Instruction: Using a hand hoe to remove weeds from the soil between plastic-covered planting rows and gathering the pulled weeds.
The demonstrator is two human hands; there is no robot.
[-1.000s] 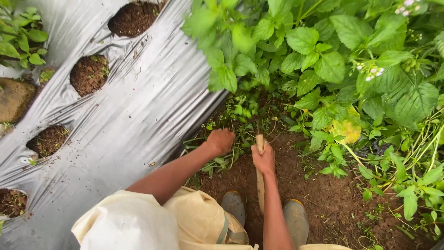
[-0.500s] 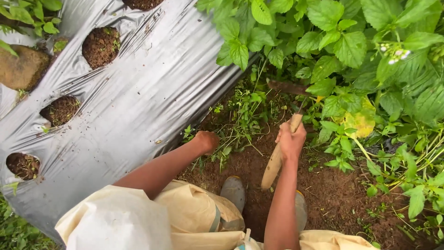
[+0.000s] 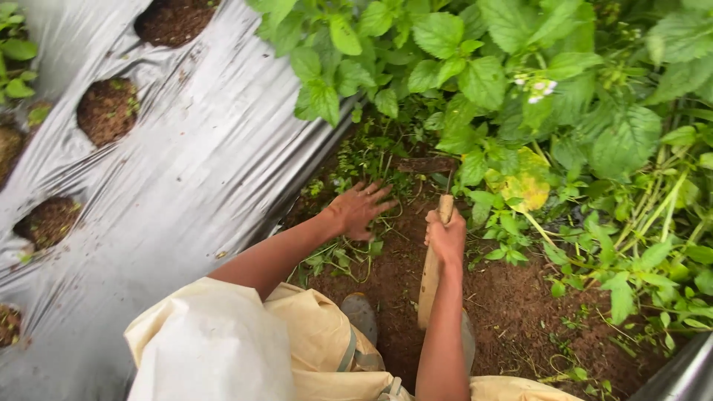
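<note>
plastic mulch sheet (image 3: 186, 186) | soil holes (image 3: 108, 111) | leafy plants (image 3: 520, 74) | yellowed leaf (image 3: 529, 186)

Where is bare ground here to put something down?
Bare soil lies right of the wooden handle, before the leafy plants. The silver sheet between its planting holes is free. Around the left hand, weeds crowd.

The plastic sheet (image 3: 178, 193) is glossy, silvery and wrinkled. To its right, the soil (image 3: 512, 319) looks rough, crumbly and matt brown. The tool handle (image 3: 429, 275), held by the right hand (image 3: 445, 238) over that soil, is pale matt wood. The trousers (image 3: 312, 334) below the sheet are matt beige cloth.
</note>
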